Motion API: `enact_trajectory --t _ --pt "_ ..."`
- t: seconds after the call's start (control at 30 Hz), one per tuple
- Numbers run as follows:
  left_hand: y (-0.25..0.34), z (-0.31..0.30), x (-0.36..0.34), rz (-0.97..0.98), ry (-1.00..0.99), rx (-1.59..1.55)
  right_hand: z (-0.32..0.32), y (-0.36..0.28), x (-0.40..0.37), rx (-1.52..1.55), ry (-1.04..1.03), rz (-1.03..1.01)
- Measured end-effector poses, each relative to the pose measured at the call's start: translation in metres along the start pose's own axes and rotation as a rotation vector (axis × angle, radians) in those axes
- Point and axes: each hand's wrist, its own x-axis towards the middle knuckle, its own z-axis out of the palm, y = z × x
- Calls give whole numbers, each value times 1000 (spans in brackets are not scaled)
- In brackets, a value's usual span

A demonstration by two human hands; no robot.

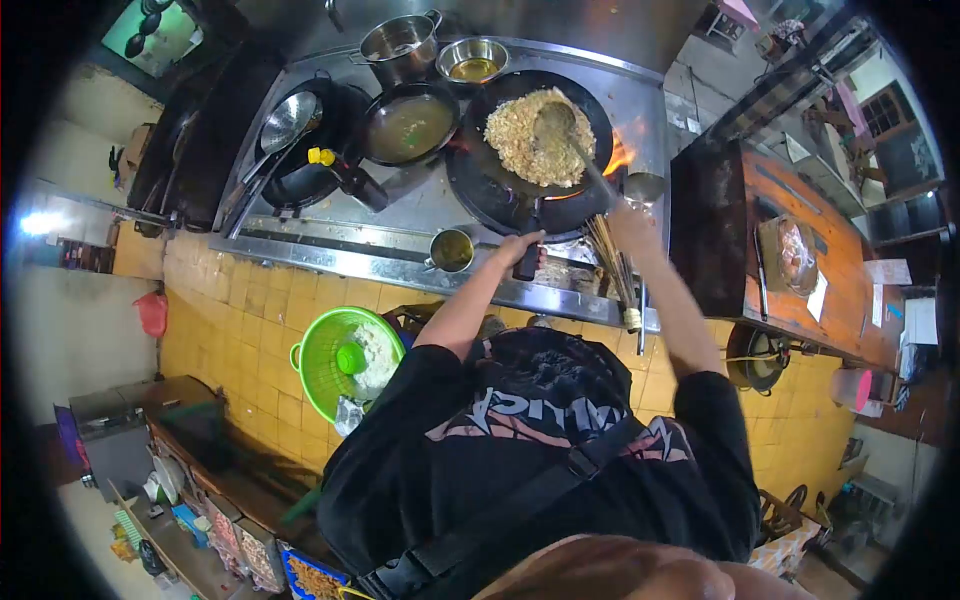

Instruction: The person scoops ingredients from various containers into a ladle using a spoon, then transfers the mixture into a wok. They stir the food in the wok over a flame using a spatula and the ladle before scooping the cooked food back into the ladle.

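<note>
My left hand [520, 247] is closed round the dark handle of a large black wok [480, 190] on the stove. A heap of browned, rice-like food [530, 155] fills the middle of the wok. My right hand [630, 222], slightly blurred, grips the long handle of a metal ladle [556, 125], whose bowl rests in the food. Orange flame [622, 152] licks up at the wok's right side. Just below my right hand leans a bundled stick whisk [612, 262]. Near my left hand stands a small metal cup [451, 250] with liquid inside.
A smaller pan [410, 128] of cloudy liquid, a metal bowl [473, 62] and a pot [398, 48] stand on the stove. Left are a yellow-capped bottle [352, 182] and a strainer [290, 122]. A green basket [318, 352] holding white rice is beside me, and a wooden table [850, 285] stands right.
</note>
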Motion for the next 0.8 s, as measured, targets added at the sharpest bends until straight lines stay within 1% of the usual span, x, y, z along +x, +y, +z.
enact_trajectory --t 0.03,0.07,0.13,0.2,0.23,0.27,0.3,0.33,0.37,0.4,0.43,0.47,0.53,0.6,0.63,0.67,0.73,0.77,0.8 --pt "2 5 -2 14 -17 0 -16 -31 5 565 -109 277" --pt "0 18 -9 15 -17 -15 -21 -28 -3 556 -115 266" --pt "2 51 -29 108 220 4 -38 -21 -20 762 -102 -32" --pt "19 111 -104 108 -87 -378 -121 22 -62 593 -152 -65" --pt "29 125 -132 102 -80 -377 -166 28 -83 464 -212 -8" --pt "42 135 -154 -45 -136 -436 -192 32 -95 327 -261 49" --pt "51 135 -164 -193 -193 -494 -187 35 -100 327 -255 50" --pt "55 122 -157 -201 -185 -491 -176 37 -110 292 -228 2" --pt "57 100 -138 -121 -203 -349 -168 36 -122 257 -210 -48" --pt "53 78 -114 -34 -228 -206 -168 35 -127 259 -218 -48" --pt "32 49 -83 -4 -196 -270 -171 35 -132 244 -163 -66" --pt "22 60 -96 -16 -192 -269 -172 33 -137 232 -110 -81" --pt "0 95 -136 115 99 89 -167 29 -136 213 -110 -29" --pt "-11 125 -180 -197 -60 -212 -160 20 -142 321 -98 30" --pt "-7 138 -196 -206 -38 -163 -159 15 -146 329 -100 37" --pt "3 135 -188 -199 -40 -151 -158 11 -144 377 -122 51" --pt "28 112 -157 -44 -11 83 -150 6 -143 427 -147 55" --pt "33 82 -121 -31 -47 -60 -141 5 -144 404 -124 81" --pt "32 63 -101 59 -6 -40 -131 5 -143 381 -99 109"
